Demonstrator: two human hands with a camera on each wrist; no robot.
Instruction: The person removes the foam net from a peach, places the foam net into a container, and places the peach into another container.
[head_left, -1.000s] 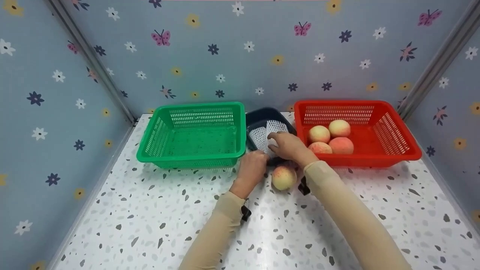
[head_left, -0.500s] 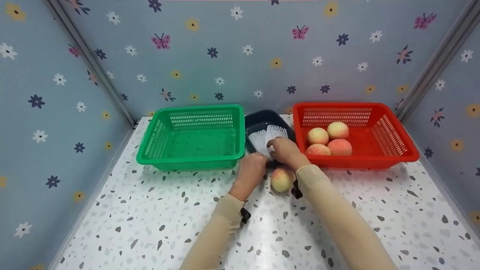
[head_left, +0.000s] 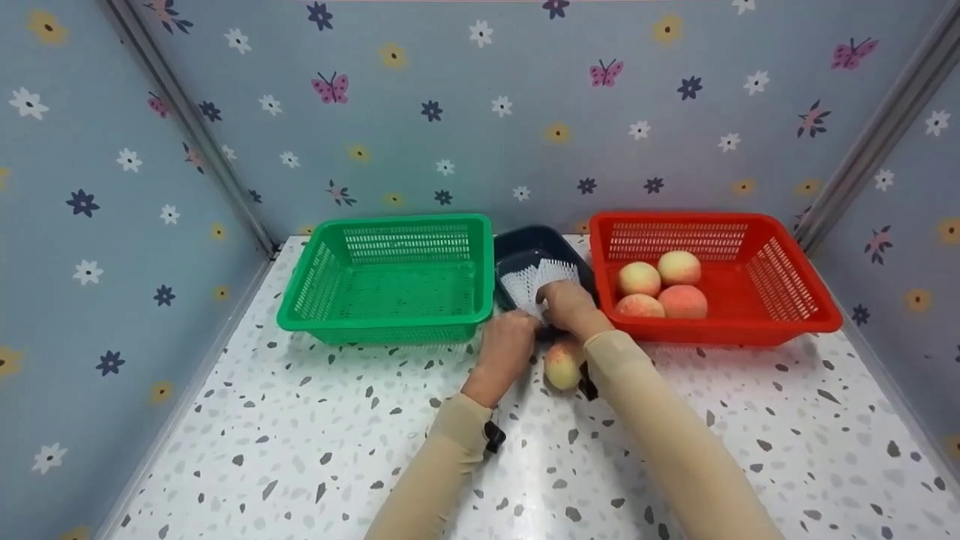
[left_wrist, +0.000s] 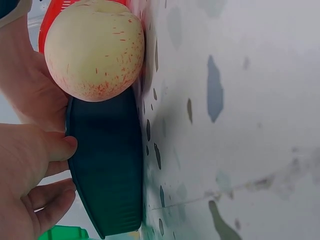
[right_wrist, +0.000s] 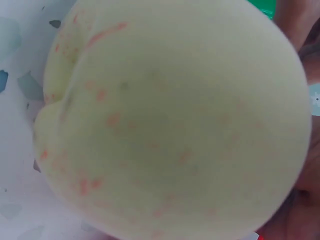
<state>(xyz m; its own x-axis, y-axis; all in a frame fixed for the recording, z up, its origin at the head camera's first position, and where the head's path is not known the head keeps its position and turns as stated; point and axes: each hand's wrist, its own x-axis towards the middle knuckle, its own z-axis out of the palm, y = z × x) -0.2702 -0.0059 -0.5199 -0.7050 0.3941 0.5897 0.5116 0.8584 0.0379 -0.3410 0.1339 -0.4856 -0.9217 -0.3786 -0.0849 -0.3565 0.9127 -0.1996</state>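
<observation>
In the head view, two white foam fruit nets lie in a dark blue tray between the baskets. My right hand reaches over the tray's near side, its curled fingers on one net. My left hand is at the tray's near left corner. The left wrist view puts its thumb on the tray rim, with the other fingers bent close by; whether it also pinches a net I cannot tell. A loose peach sits on the table before the tray, covering most of the right wrist view.
A green basket with nothing in it stands to the left. On the right, a red basket contains several peaches. The speckled white table is enclosed by flower-patterned walls.
My right hand has shifted slightly toward me and left, and the nets have dropped a little with it. Its sleeve now overlaps the loose peach's edge. The left hand stays at the tray corner.
</observation>
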